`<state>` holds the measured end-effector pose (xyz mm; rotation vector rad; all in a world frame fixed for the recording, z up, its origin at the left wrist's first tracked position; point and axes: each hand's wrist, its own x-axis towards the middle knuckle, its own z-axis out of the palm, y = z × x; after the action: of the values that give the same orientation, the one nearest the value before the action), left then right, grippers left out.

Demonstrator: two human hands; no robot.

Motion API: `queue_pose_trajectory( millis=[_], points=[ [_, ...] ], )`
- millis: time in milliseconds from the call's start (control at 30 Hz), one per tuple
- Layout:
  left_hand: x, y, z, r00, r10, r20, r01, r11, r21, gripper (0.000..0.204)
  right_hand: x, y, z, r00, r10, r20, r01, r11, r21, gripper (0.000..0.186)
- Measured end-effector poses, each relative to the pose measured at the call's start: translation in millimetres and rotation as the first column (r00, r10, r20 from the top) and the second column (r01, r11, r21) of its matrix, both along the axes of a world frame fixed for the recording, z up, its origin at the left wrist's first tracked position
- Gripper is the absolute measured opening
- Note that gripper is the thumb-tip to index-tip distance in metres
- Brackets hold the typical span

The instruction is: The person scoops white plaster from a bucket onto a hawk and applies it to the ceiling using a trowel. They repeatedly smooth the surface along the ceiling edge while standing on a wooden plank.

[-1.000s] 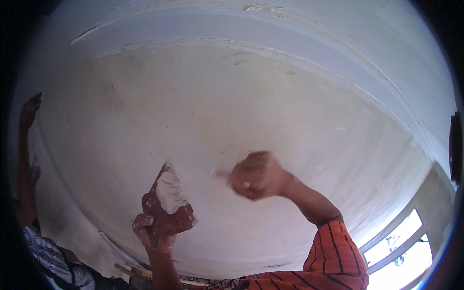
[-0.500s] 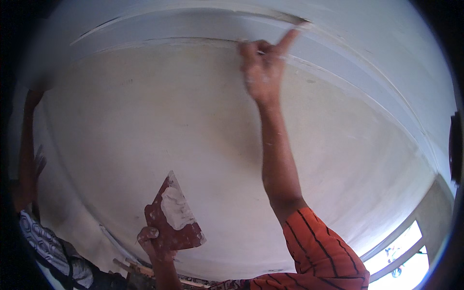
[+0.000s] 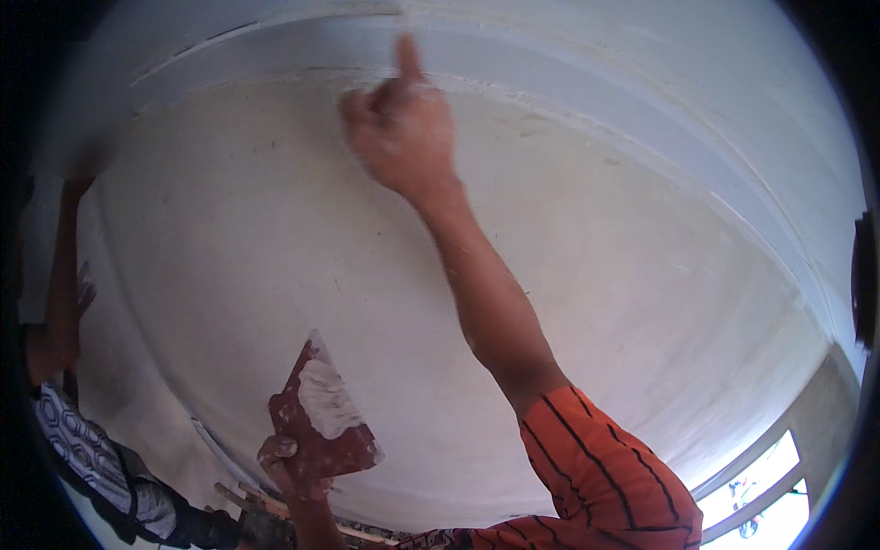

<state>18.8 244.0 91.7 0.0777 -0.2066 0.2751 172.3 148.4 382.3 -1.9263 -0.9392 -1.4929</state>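
Dark-red plate (image 3: 337, 456) held low, right hand (image 3: 403, 137) raised.
I have the left hand (image 3: 282, 466) closed on the plate's lower edge, thumb over its face, probably so the white paste (image 3: 328, 401) lies exposed and within reach. The right points its index finger up across the bluish band (image 3: 532, 69), other fingers curled; through the blur I cannot tell whether they hold anything.

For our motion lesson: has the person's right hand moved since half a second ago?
Yes, the right hand has moved left along the blue-grey band, farther from the fixed window.
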Motion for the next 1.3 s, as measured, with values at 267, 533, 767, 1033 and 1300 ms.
queue_pose_trajectory(
  millis=[267,533,767,1033,1300],
  points=[
    [11.8,5.1,-34.8,0.989,-0.138,0.052,0.135,0.989,0.056,0.066,-40.7,-98.1,36.2,0.834,0.435,0.339,-0.55,0.609,0.572,0.037],
    [-10.4,-3.8,-40.5,0.983,0.113,-0.142,-0.091,0.984,0.151,0.064,15.8,46.3,19.7,0.993,0.115,0.035,-0.12,0.971,0.208,0.075],
    [-38.5,-16.2,-20.7,0.986,0.145,-0.082,-0.139,0.988,0.068,0.065,-10.2,50.0,35.8,0.998,-0.051,-0.037,0.044,0.985,-0.165,0.085],
    [-33.8,-6.2,-7.5,1.0,-0.004,0.028,0.003,0.999,0.04,0.057,-43.6,-114.7,40.7,0.779,-0.512,0.362,0.555,0.831,-0.018,0.062],
    [-40.2,9.1,7.8,0.994,-0.11,-0.019,0.111,0.99,0.084,0.056,-104.1,-209.0,39.3,0.752,-0.658,-0.039,0.575,0.625,0.528,0.06]
  ],
)
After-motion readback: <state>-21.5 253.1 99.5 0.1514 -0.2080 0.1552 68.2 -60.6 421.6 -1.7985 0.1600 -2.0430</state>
